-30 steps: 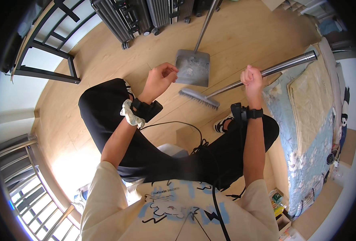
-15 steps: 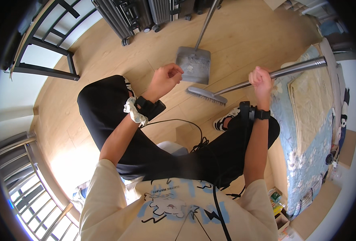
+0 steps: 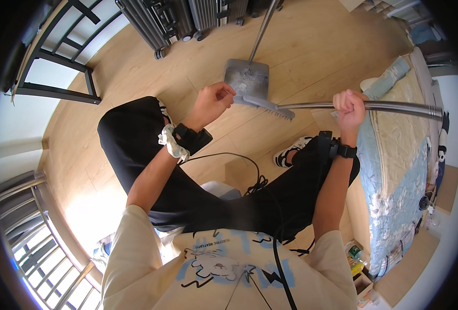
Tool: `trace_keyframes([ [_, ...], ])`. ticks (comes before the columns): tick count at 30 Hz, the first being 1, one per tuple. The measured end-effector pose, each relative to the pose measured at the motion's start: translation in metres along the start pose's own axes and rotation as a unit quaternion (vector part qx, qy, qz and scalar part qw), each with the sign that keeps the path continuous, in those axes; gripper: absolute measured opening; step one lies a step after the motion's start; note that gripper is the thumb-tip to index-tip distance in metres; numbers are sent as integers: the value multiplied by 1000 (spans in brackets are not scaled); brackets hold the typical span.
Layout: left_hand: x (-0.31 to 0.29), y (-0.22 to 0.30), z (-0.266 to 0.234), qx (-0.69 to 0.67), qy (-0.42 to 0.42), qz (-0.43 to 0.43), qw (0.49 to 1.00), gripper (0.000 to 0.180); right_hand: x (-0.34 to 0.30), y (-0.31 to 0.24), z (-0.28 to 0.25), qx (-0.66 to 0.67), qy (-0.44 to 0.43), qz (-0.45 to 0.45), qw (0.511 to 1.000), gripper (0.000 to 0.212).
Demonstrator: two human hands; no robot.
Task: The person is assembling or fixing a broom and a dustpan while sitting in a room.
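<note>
My right hand (image 3: 349, 109) is closed around the metal handle of a broom (image 3: 405, 107). Its handle runs nearly level across the right side. The grey broom head (image 3: 268, 106), bristles toward me, overlaps the near lip of a grey dustpan (image 3: 250, 75) in this view. Pale dust or debris shows on the pan, and its long metal handle rises away from me. My left hand (image 3: 213, 105) hovers left of the pan's near corner, fingers curled in loosely, with nothing visible in them. Black straps with small boxes circle both wrists; the left also wears a white scrunchie.
Dark suitcases (image 3: 162, 23) stand at the back. A black metal frame (image 3: 66, 93) is at the far left. To my right lies a bed with a blue floral cover (image 3: 389, 222). A black cable (image 3: 239, 155) loops between my legs on the wood floor (image 3: 136, 77).
My right hand has shifted right and slightly down with the broom. The broom head has swung up and left onto the dustpan's near edge. My left hand has barely moved.
</note>
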State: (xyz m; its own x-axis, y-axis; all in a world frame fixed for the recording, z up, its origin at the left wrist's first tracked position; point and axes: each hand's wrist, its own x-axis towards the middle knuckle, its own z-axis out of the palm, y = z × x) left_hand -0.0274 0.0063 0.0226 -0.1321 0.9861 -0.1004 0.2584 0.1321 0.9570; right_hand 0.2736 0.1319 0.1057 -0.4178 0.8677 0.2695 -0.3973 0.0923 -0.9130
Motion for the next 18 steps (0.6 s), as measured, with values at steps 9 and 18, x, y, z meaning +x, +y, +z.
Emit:
trace_keyframes([
  [9,2,-3,4,-4,0,3,1000,13,-2,21,8,-110,36,2,993,36],
  [18,1,-2,-1,-4,-4,1,1000,11,-4,3,13,-40,26,-28,998,36],
])
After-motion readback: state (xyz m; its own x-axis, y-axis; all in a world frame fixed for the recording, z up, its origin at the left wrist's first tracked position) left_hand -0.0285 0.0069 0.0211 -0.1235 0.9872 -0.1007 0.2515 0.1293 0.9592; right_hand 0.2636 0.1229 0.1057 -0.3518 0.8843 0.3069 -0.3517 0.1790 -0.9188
